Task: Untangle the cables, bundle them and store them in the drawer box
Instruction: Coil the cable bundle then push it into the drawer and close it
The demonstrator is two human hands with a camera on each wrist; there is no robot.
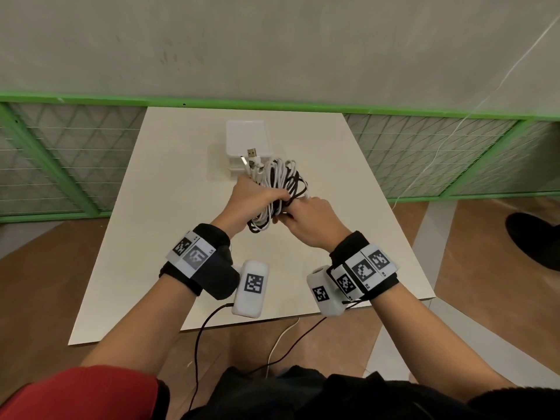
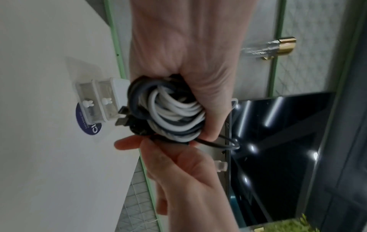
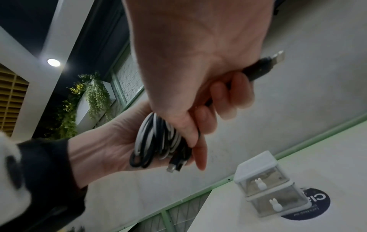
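A coil of white and black cables (image 1: 280, 184) (image 2: 170, 113) (image 3: 157, 141) is held above the middle of the white table (image 1: 181, 207). My left hand (image 1: 257, 198) (image 2: 190, 66) grips the coil, fingers curled round its loops. My right hand (image 1: 306, 219) (image 3: 198, 75) holds one black cable end, whose USB plug (image 3: 266, 66) sticks out past the fingers. More plugs (image 1: 251, 157) stick out at the coil's far end. The white drawer box (image 1: 247, 137) (image 3: 270, 188) (image 2: 99, 100) stands just behind, its two clear drawers with rabbit knobs closed.
A green-framed mesh fence (image 1: 75, 165) runs behind the table. Thin leads (image 1: 212, 334) hang from the wrist cameras over the table's near edge. A dark round sticker (image 3: 309, 204) lies on the table under the box. Someone's black shoe (image 1: 533, 237) is on the floor at right.
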